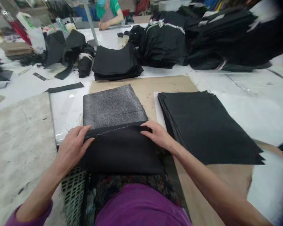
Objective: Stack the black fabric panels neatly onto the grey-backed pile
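Observation:
A black fabric piece [122, 150] hangs over the table's front edge toward my lap, with a grey fabric piece [112, 106] lying just beyond it on the brown board [151, 86]. My left hand [73, 146] rests flat on the black piece's upper left corner, fingers stretched out. My right hand [157, 133] lies with its fingers flat on the piece's upper right corner. Both hands press along the seam where black meets grey.
A stack of black fabric sheets [207, 125] lies to the right. Folded black pieces [115, 62] and big heaps of black cloth [202, 40] fill the far table. A person in green [108, 12] works at the back. A green crate [73, 194] stands below left.

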The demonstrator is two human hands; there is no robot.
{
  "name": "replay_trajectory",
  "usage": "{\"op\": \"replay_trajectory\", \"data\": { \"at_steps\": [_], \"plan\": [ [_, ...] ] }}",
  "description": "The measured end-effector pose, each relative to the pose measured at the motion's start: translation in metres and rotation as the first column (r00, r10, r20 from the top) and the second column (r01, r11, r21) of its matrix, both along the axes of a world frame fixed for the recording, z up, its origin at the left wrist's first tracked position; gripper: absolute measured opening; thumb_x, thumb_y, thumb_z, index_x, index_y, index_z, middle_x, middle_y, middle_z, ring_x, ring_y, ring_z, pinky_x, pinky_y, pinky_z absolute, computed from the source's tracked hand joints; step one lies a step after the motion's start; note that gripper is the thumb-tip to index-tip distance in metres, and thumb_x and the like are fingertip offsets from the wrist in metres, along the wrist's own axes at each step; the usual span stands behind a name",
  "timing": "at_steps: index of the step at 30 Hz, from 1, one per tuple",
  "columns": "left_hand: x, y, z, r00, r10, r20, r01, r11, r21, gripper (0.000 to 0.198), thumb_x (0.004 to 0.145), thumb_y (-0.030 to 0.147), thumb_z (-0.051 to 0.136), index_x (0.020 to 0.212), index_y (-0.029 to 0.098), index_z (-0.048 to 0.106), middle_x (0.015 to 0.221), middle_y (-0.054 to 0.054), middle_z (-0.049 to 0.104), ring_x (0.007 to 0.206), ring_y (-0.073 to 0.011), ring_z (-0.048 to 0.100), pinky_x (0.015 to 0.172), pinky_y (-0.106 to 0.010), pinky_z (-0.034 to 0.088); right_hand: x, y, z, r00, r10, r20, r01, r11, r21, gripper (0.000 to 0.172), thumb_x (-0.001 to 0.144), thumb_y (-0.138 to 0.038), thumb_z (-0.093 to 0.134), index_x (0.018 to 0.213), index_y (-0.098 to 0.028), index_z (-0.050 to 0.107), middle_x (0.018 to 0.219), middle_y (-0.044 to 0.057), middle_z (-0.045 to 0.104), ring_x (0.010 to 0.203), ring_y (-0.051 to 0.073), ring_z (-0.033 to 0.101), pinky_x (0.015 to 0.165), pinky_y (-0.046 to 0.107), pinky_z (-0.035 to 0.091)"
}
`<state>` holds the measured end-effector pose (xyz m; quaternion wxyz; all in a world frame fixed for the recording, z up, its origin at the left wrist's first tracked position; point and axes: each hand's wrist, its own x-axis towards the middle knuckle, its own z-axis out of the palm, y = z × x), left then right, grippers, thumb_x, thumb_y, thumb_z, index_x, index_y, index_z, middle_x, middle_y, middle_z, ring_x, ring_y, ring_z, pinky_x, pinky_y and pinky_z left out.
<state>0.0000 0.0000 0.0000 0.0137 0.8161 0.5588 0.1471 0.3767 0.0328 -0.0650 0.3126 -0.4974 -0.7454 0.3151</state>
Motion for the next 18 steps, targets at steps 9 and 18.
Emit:
{"op": "replay_trajectory", "data": {
  "at_steps": [9,18],
  "plan": [
    [0.133,0.055,-0.038,0.921,-0.329,0.208,0.360,0.923,-0.135,0.028,0.098,0.033,0.059,0.125,0.024,0.059,0.112,-0.006,0.067,0.107,-0.0228,0.057,0.095,-0.041,0.045,0.015,0.009,0.009,0.994,0.082,0.070,-0.074,0.991,-0.111,0.010,0.084,-0.017,0.070,0.094,-0.022,0.070,0.091,0.001,0.069,0.087,0.018,0.061,0.082,0.033,0.045],
    [0.140,0.056,-0.049,0.930,-0.270,0.250,0.305,0.945,-0.117,0.013,0.097,0.027,0.062,0.109,0.026,0.067,0.099,-0.001,0.067,0.100,-0.0197,0.057,0.095,-0.041,0.035,0.045,0.032,0.019,0.968,0.239,0.079,-0.233,0.969,-0.079,0.034,0.090,-0.036,0.070,0.119,-0.019,0.067,0.101,0.005,0.066,0.091,0.019,0.062,0.083,0.031,0.048]
  ]
}}
